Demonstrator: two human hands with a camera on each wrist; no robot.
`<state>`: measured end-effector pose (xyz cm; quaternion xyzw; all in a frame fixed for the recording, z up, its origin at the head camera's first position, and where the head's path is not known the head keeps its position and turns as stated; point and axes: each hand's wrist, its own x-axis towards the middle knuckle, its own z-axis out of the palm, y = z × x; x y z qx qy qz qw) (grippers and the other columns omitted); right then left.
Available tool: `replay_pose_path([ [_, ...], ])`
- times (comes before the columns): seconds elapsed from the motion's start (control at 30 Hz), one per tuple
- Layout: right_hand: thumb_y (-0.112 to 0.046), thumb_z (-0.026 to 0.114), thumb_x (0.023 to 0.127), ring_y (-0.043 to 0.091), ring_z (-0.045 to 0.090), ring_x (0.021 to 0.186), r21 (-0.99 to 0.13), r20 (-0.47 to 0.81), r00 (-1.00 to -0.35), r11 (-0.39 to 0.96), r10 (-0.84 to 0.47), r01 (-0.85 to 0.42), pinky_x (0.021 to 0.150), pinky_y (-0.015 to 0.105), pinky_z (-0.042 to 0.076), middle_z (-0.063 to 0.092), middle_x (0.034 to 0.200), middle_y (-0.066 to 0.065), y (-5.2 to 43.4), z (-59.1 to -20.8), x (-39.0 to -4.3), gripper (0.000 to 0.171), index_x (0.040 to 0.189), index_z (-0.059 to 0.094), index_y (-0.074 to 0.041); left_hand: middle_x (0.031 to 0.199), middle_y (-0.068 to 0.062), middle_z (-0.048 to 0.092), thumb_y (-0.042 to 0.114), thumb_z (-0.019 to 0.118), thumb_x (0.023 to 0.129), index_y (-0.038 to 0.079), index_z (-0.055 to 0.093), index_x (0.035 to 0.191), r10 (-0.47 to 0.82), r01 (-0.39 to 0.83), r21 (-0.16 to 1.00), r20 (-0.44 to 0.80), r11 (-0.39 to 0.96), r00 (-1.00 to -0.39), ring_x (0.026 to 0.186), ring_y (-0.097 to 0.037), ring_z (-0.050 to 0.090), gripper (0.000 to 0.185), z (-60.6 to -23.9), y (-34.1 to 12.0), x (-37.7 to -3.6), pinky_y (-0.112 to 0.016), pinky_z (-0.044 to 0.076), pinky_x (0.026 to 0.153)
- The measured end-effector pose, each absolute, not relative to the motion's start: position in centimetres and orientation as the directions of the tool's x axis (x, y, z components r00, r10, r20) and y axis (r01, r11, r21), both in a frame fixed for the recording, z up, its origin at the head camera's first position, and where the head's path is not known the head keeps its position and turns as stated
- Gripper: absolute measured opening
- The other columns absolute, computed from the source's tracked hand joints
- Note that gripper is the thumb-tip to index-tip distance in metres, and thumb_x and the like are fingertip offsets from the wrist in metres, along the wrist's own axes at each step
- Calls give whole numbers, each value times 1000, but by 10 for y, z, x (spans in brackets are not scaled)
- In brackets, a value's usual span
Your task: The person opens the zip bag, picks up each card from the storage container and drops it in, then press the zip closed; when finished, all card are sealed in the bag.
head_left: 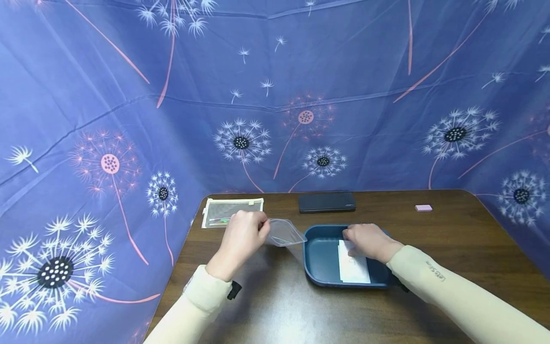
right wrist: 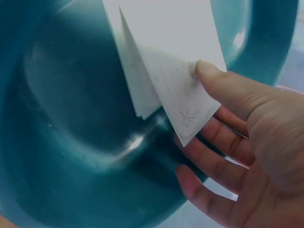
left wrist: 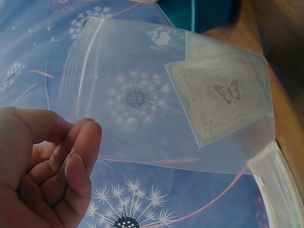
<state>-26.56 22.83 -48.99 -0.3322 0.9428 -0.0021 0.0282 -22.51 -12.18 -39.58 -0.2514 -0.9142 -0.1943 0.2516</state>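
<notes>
left hand [head_left: 242,235]: left of centre in the head view, raised a little off the wooden table [head_left: 455,239]; fingers curled, pinching the near edge of a clear zip bag [head_left: 284,232].
zip bag: its zip strip shows at the upper left of the left wrist view [left wrist: 80,66]; a small card with a butterfly print [left wrist: 219,97] already lies in its right corner. whether the mouth is parted cannot be told.
right hand [head_left: 365,239]: right of centre in the head view, reaching into the dark teal tray [head_left: 315,260].
grip on paper: in the right wrist view the thumb presses the top of a white card [right wrist: 183,97] with the fingers [right wrist: 223,156] curled beneath, lifting one corner clear of a second sheet [right wrist: 137,83] underneath.
cards in tray: the white sheets [head_left: 352,265] lie at the tray's middle, lower edge near the front rim.
doing it well: i judge the card should be peeled singly, so keep the thumb on the top sheet only and let the lower one drop; bring the bag mouth towards the tray and hold it taut so the card slides flat beside the butterfly card.
risk: two sheets lifting together, or a bent corner.
elsewhere: mesh zip pouch [head_left: 227,211], black case [head_left: 327,201] and pink eraser [head_left: 423,208] along the table's far edge.
</notes>
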Motion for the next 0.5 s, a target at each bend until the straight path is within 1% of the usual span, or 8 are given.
replay_pose_path([
  [0.1,-15,88,83,12,60,69,-52,-4,-782,781,-624,-623,61,35,54,67,81,0,229,-485,-266,16,92,76,-9,51,12,38,3,71,83,20,56,60,362,557,225,560,799,-745,48,-7,36,32,-397,-122,-226,-29,34,47],
  [0.17,-9,85,85,10,56,66,-70,31,-779,776,-627,-627,58,34,52,65,78,-1,230,-480,-265,10,88,75,-10,51,13,38,3,71,82,20,57,61,359,557,223,565,800,-743,48,-8,37,31,-397,-122,-227,-30,35,47],
  [0.23,-6,83,86,9,52,63,-83,58,-781,776,-622,-625,56,32,48,63,75,-4,231,-473,-265,12,83,73,-12,51,13,38,2,71,82,20,56,61,359,558,222,568,800,-740,48,-8,37,31,-397,-122,-227,-31,35,47],
  [0.33,-5,82,86,9,46,60,-106,74,-787,780,-613,-617,54,32,43,61,73,-6,231,-463,-263,17,79,70,-15,51,13,38,3,71,82,20,57,61,356,558,224,571,799,-740,48,-8,37,31,-398,-122,-228,-30,35,48],
  [0.5,-10,81,90,6,48,62,-135,51,-806,796,-589,-590,55,32,45,64,76,-7,230,-446,-258,12,83,72,-15,51,13,39,3,71,83,20,58,62,356,555,232,561,799,-748,48,-7,37,30,-398,-123,-229,-29,35,48],
])
